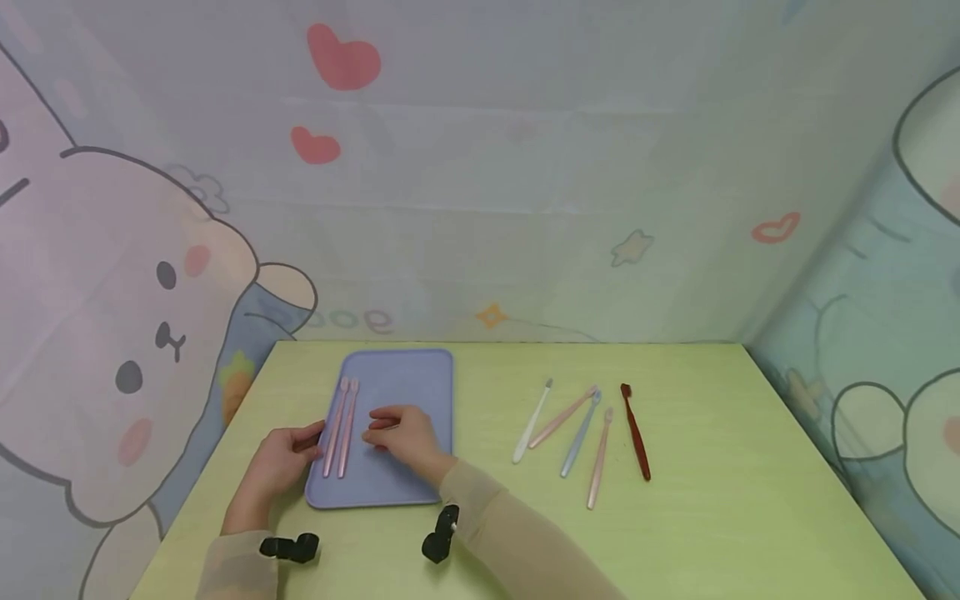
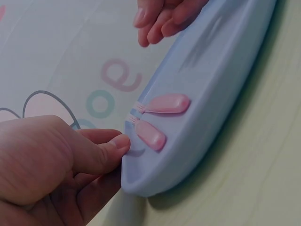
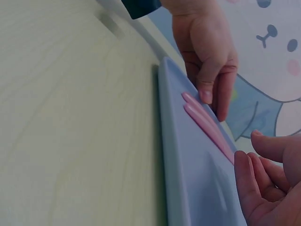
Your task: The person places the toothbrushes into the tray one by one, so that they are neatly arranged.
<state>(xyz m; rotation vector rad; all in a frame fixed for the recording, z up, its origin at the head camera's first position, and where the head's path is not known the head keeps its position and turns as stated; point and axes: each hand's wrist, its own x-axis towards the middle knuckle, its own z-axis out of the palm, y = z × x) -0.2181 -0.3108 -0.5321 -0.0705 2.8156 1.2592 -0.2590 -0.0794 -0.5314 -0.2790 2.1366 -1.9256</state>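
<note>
A lavender tray (image 1: pixel 397 375) lies on the left part of the table. Two pink toothbrushes (image 1: pixel 347 425) rest side by side in it, along its left side. My left hand (image 1: pixel 279 462) holds the tray's left rim, thumb over the edge and fingers outside it. Above the tray, just right of the two toothbrushes, hovers my right hand (image 1: pixel 407 435); a gap shows between its thumb and bent fingers (image 3: pixel 251 179), and nothing is held there.
Right of the tray, on the green table (image 1: pixel 705 433), lie a white toothbrush (image 1: pixel 532 421), a pink one (image 1: pixel 562 418), a blue one (image 1: pixel 581 435), another pink one (image 1: pixel 599 460) and a dark red one (image 1: pixel 637 433). A printed cloth (image 1: pixel 525 208) hangs behind.
</note>
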